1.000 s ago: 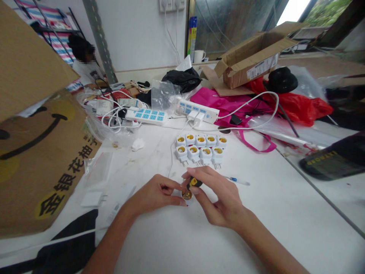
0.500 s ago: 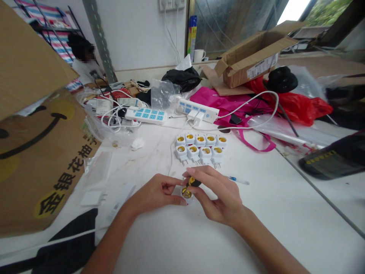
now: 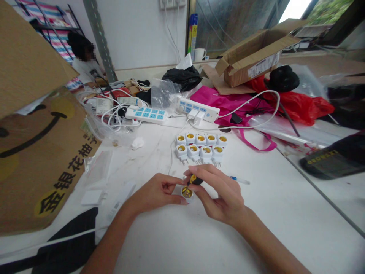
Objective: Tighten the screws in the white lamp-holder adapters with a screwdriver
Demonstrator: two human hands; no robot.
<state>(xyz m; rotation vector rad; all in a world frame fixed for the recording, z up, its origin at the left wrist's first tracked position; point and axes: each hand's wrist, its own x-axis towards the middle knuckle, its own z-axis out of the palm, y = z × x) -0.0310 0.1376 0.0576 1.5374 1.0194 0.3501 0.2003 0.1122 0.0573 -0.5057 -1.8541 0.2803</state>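
Note:
My left hand [image 3: 164, 190] grips a white plug-in lamp socket [image 3: 187, 192] between thumb and forefinger, its brass-coloured opening facing up. In my right hand [image 3: 218, 188] is a short screwdriver [image 3: 195, 179] with a black and yellow handle, tilted so that its tip points into the socket. Whether the tip touches a screw is too small to tell. Just beyond my hands, several more lamp sockets [image 3: 200, 140] stand in two rows, brass openings up, and the front row's plug pins point towards me.
A blue-capped pen [image 3: 239, 180] lies right of my right hand. Two power strips [image 3: 146, 114] with cables are farther back. A large cardboard box [image 3: 42, 163] stands at left, near a white charger [image 3: 91, 198]. A pink bag [image 3: 212, 99] and an open carton [image 3: 251, 57] are behind. A person [image 3: 85, 57] sits far left.
The screwdriver handle has tilted slightly to the right and my right hand has shifted a little with it. My left hand keeps its grip on the socket.

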